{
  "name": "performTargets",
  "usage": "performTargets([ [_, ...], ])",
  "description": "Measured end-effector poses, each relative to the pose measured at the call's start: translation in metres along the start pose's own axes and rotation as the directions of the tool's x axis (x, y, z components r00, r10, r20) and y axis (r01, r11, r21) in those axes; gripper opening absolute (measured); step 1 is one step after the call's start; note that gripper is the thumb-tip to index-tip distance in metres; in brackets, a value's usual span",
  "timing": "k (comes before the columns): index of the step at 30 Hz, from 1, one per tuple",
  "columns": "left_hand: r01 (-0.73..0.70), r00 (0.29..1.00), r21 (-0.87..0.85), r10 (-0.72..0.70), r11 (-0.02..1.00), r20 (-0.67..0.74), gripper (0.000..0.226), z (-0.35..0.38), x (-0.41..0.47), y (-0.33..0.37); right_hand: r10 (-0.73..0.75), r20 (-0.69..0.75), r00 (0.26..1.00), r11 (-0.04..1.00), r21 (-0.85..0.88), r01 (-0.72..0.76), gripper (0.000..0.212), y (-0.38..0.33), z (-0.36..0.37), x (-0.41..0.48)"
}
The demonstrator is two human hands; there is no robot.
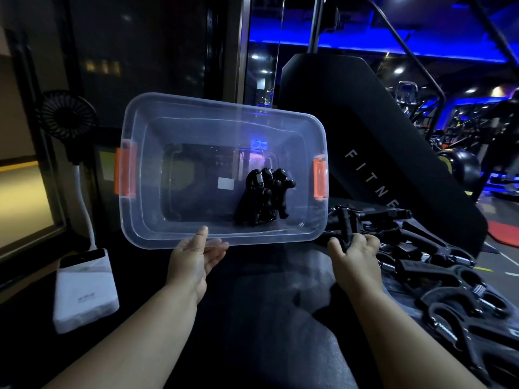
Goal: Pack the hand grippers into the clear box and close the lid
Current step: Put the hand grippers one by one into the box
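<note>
The left hand pinched the clear box rim, a power bank to its left. The right hand gripped a hand gripper, a gripper pile to its right.

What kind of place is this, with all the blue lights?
Most likely a gym. The black padded machine has lettering that reads FITNE, exercise machines stand under blue lights behind it, and hand grippers lie piled at the right.

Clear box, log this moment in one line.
left hand: holds clear box rim | right hand: grips hand gripper from pile | packed grippers: some in box | lid: unseen
</note>
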State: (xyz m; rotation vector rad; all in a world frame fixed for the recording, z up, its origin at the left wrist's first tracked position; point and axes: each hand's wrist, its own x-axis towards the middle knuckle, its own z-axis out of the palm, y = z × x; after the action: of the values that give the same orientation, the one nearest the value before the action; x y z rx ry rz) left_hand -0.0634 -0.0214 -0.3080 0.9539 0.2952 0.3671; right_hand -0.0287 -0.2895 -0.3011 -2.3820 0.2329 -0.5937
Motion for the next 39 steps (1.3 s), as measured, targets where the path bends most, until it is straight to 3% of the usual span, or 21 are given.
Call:
performTargets([
  [8, -0.01, 1.0, -0.011, 0.01, 1.0, 0.005, 0.019, 0.0, 0.0, 0.0, -0.024, 0.044, 0.999, 0.942, 0.336, 0.008, 0.043, -0.013, -0.003, -0.013],
  [14, -0.013, 1.0, -0.022, 0.013, 1.0, 0.008, 0.018, -0.001, 0.002, 0.0, -0.083, 0.017, 0.996, 0.94, 0.335, 0.073, 0.035, -0.017, -0.002, -0.014],
  [18, -0.003, 1.0, -0.026, 0.004, 1.0, 0.009, 0.018, -0.001, 0.003, -0.001, -0.073, 0.041, 0.996, 0.95, 0.308, 0.057, 0.056, -0.005, 0.001, -0.005],
  [20, -0.003, 1.0, -0.029, 0.003, 1.0, 0.012, 0.018, -0.001, 0.003, -0.001, -0.058, 0.054, 0.997, 0.962, 0.27, 0.041, 0.056, -0.005, 0.0, -0.003],
  [26, 0.003, 1.0, -0.035, -0.003, 0.999, 0.015, 0.019, -0.001, 0.003, 0.0, -0.043, 0.143, 0.989, 0.931, 0.364, -0.012, 0.04, -0.004, -0.007, -0.003],
  [30, 0.003, 1.0, -0.038, -0.002, 0.999, 0.015, 0.018, -0.001, 0.003, 0.0, -0.034, 0.187, 0.982, 0.945, 0.326, -0.029, 0.019, -0.001, -0.016, 0.001],
  [34, 0.006, 1.0, -0.031, -0.006, 0.999, 0.017, 0.016, 0.0, 0.002, 0.001, -0.008, 0.169, 0.986, 0.984, 0.178, -0.022, 0.058, 0.002, -0.021, 0.003],
  [39, 0.021, 1.0, -0.03, -0.02, 0.999, 0.02, 0.017, -0.002, 0.002, 0.001, -0.063, 0.107, 0.992, 0.998, 0.012, 0.062, 0.078, -0.006, -0.028, -0.007],
])
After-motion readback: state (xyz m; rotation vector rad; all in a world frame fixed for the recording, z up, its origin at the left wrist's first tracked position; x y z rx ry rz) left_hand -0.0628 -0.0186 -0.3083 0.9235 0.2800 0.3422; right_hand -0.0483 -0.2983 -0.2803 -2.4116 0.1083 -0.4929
